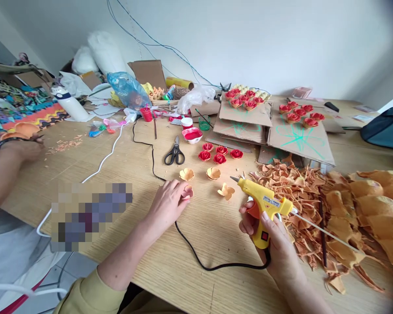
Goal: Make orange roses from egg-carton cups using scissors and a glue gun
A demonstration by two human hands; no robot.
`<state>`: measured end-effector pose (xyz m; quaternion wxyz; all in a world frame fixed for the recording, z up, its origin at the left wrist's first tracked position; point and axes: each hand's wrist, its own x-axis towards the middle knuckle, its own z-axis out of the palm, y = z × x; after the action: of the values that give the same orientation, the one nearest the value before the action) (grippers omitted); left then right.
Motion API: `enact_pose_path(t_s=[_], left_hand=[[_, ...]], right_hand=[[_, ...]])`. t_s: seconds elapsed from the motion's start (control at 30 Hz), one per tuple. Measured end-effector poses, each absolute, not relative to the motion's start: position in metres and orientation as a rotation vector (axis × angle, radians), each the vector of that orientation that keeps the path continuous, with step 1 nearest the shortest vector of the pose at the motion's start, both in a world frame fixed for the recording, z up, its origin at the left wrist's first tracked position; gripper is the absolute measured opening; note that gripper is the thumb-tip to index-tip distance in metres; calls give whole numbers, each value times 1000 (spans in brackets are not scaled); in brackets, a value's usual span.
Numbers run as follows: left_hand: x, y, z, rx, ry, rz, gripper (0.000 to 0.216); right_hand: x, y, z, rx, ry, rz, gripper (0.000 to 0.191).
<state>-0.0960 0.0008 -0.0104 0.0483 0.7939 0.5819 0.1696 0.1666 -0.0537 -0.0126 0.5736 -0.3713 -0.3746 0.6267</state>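
Note:
My right hand (275, 244) is wrapped around the handle of a yellow hot glue gun (262, 196), its nozzle pointing left and a glue stick out of its back. With closed fingers, my left hand (167, 205) holds a small pink flower cup (187, 192) at the tabletop. Two pale orange flower cups (187, 174) sit just beyond it, and an open four-petal piece (226, 191) lies between my hands. Farther back are several red roses (220, 158) and black-handled scissors (174, 153).
Orange scraps (288, 192) and moulded egg cartons (376, 200) cover the right side. Cardboard sheets (298, 141) carry more red roses. A bowl of red paint (192, 136) stands behind. The gun's black cord (203, 266) loops across the table. At left, another person's hand (22, 152) holds scissors.

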Motion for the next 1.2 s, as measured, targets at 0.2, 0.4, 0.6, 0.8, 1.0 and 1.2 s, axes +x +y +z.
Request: enact_pose_path(t_s=[0.2,0.4,0.6,0.8,1.0,1.2], left_hand=[[-72,-7,4,2328,1467,717,30],[-34,-11,29,2223,1022,738,32],[-18,-16,12,2074,926,825,39],[-15,-22,3,1758,984,871,46],[-17,-21,3,1334,867,822,42],[-20,-17,-2,1242,899,784,31]], right_hand=[[161,-59,-16,-913,-932,1465,20],[161,-54,-22,-1008,-913,1377,20],[161,-50,-23,-1069,-910,1392,28],[158,-50,-22,-1153,-921,1327,33],[158,-49,-18,-1213,-984,1191,33],[156,-51,-17,-1216,-1079,1099,21]])
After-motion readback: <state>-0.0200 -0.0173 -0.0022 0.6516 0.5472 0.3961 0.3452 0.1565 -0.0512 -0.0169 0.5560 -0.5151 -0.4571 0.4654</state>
